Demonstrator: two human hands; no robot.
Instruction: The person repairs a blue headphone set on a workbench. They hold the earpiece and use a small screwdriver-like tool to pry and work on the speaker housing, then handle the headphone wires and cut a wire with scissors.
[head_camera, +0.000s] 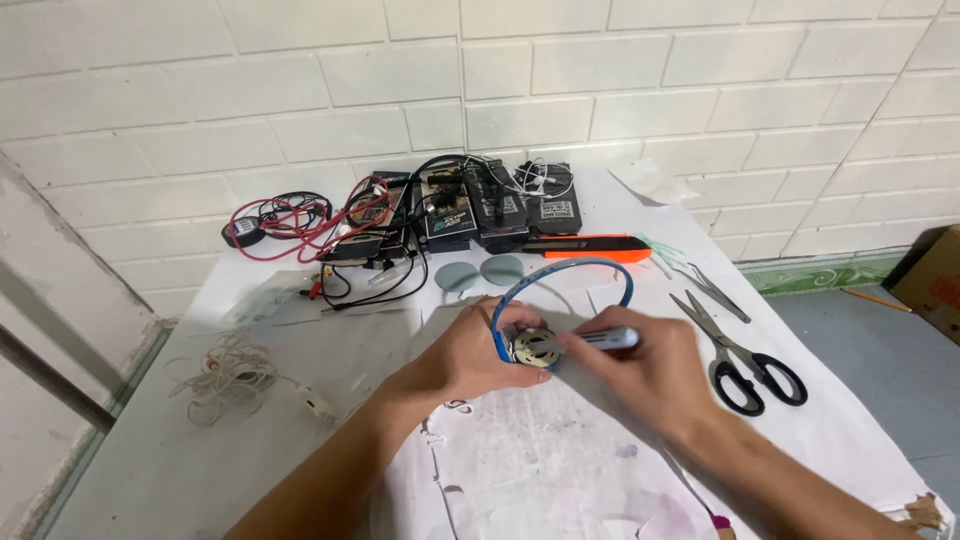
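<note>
Blue headband (565, 268) with bare round speaker (532, 348) pinched in left hand (465, 352), right hand (650, 362) gripping a pen-like tool (600, 340) at it; ear pads (483, 272) unfitted.

Both hands sit at table centre; the left hand (470, 355) and right hand (640, 365) meet over a small round part (533, 348). Right flank obstructed: black-handled scissors (745, 360) lie just beside the right hand, tweezers (715, 290) beyond. Rear approach blocked by the blue headband (565, 275), two grey discs (480, 272), an orange cutter (585, 248), black boxes (480, 210) and red wires (300, 225). Left flank: white cord (225, 375) lies well apart. Bare paper (540, 470) between the forearms offers passage.
</note>
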